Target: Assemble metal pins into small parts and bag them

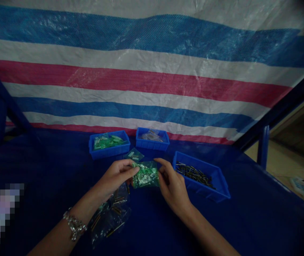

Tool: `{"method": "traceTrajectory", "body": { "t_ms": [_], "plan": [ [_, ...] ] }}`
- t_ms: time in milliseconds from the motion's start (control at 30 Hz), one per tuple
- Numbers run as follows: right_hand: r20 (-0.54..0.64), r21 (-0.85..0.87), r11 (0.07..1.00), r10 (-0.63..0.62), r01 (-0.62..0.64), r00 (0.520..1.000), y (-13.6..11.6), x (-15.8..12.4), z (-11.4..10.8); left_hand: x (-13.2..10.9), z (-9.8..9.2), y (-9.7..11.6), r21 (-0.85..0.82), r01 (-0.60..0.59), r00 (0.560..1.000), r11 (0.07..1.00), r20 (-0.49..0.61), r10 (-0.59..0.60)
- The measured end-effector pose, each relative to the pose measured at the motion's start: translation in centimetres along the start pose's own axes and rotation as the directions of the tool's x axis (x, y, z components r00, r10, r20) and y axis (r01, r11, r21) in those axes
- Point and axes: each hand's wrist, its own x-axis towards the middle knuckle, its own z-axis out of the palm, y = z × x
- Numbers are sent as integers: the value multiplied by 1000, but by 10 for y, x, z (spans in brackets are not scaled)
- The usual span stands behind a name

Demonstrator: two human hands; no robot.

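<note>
Two bare hands meet over a dark blue desk [242, 227], and between them is a small green packet [145, 175]. Farthest left, the left forearm carries a silvery bracelet [74, 224] at the wrist. Just right of it, flat on the desk under that arm, lies a clear plastic bag [109, 217] with thin brass-coloured pins showing through it. The left hand [114, 176] has its grip pressed together on the packet's left edge, thumb and fingertips pinching the plastic. The packet is lifted a little off the desk, roughly level, in front of the trays. The right hand [172, 186] pinches its right edge in the same way, thumb on top, fingers curled under.

Behind the hands, a blue tray [109, 151] on the left holds more green packets. Just in front of it, near the left hand's fingertips, a small clear bag [133, 154] lies on the desk. Right of that stands a second blue tray [152, 144] with clear packets whose contents are too dim to tell. Right again, close beside the right hand, a larger blue tray [216, 192] holds a loose heap of dark thin pins [194, 174]. A striped tarpaulin [146, 78] in blue, white and red hangs across the back.
</note>
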Motion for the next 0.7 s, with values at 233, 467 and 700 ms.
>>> {"method": "traceTrajectory", "body": {
  "t_ms": [233, 467, 700],
  "plan": [
    [1, 6, 1000, 11, -11, 1000, 0, 1, 0, 1, -2, -1, 49, -19, 1000, 999, 5, 19],
    [-3, 3, 999, 33, -33, 999, 0, 2, 2, 2, -4, -1, 95, -50, 998, 994, -21, 53],
    [17, 11, 999, 40, -40, 999, 0, 2, 2, -1, -10, 9, 251, -196, 933, 948, -250, 259]
  ]
}}
